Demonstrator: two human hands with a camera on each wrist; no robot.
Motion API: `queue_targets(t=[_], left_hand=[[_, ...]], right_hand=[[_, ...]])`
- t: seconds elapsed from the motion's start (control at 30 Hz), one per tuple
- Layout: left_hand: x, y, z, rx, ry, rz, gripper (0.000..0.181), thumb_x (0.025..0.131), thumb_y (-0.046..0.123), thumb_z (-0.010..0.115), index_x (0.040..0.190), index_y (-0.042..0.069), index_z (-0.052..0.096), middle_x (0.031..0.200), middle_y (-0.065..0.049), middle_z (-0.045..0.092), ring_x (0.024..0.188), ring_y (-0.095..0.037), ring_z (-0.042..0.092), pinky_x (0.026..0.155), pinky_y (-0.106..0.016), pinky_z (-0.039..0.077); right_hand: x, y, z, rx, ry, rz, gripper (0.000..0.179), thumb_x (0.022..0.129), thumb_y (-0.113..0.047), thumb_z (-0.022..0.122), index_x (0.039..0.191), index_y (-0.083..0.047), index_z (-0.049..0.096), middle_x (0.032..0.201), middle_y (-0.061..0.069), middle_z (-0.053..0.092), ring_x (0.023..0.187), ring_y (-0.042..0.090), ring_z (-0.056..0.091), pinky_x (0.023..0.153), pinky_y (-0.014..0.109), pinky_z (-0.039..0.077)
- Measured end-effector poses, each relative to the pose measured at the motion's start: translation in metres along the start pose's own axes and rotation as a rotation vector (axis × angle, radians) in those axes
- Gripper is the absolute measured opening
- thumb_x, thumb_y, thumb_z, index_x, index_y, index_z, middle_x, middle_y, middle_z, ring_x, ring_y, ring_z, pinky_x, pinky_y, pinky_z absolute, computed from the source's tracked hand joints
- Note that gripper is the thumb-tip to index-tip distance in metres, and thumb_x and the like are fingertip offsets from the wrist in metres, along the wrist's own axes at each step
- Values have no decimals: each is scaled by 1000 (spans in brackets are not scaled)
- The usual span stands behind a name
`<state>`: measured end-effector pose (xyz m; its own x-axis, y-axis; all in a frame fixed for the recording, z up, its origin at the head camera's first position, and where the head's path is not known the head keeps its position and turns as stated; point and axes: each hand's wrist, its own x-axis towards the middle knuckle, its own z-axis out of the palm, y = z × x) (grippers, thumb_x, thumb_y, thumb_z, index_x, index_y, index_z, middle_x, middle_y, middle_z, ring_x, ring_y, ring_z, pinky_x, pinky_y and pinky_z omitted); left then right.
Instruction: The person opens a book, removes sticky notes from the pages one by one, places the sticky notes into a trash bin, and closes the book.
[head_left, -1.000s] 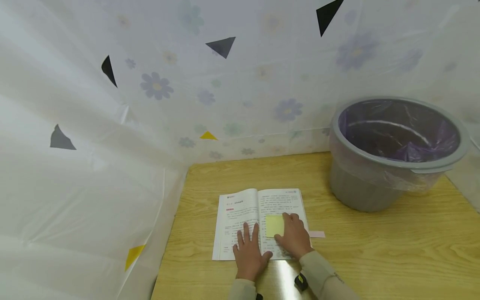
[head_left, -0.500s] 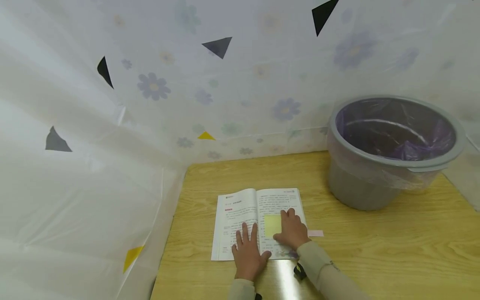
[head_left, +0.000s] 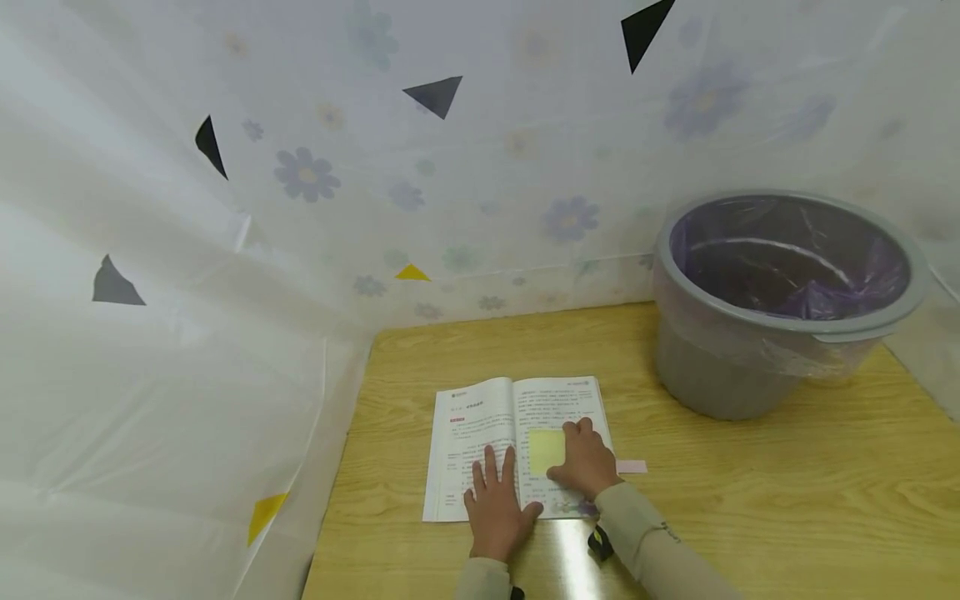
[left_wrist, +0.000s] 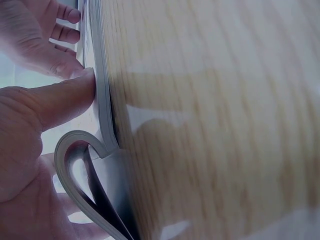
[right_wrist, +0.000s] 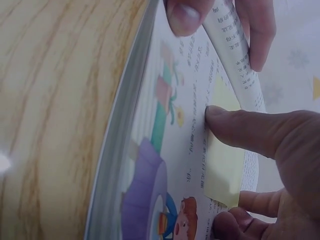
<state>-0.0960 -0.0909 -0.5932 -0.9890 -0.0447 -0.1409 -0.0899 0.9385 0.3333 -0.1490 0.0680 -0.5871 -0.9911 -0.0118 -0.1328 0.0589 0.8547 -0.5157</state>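
Observation:
An open printed book lies on the wooden table, with a yellow sticky note on its right page. My left hand rests across the lower left page, fingers spread and thumb toward the right page. In the left wrist view, its thumb touches the book's lower edge near the curved spine. My right hand holds the note at its right side. Its thumb lies on the note's lower edge in the right wrist view, and bent fingers meet the right edge.
A pink paper tab sticks out from the book's right side. At the back right stands a large grey bucket with a clear plastic liner. White sheeting walls the left and back of the table.
Both hands and the note stay almost in place on the book. The head view has shifted slightly, so everything sits a little further left.

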Motion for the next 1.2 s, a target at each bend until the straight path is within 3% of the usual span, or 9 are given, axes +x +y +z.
queue_targets(t=[0.87, 1.2], left_hand=[[0, 0, 2, 17, 18, 1, 96, 72, 49, 82, 153, 24, 37, 165, -13, 25, 148, -45, 29, 107, -70, 35], [0, 0, 3, 4, 9, -9, 96, 73, 48, 83, 153, 25, 36, 166, -12, 22, 150, -44, 26, 109, -70, 33]], right_hand=[[3, 10, -1, 64, -12, -22, 82, 65, -36, 87, 132, -3, 54, 120, 18, 52, 89, 23, 54, 73, 41, 53], [4, 13, -2, 90, -9, -18, 53, 86, -25, 73, 132, -4, 54, 124, 18, 52, 94, 26, 58, 82, 47, 53]])
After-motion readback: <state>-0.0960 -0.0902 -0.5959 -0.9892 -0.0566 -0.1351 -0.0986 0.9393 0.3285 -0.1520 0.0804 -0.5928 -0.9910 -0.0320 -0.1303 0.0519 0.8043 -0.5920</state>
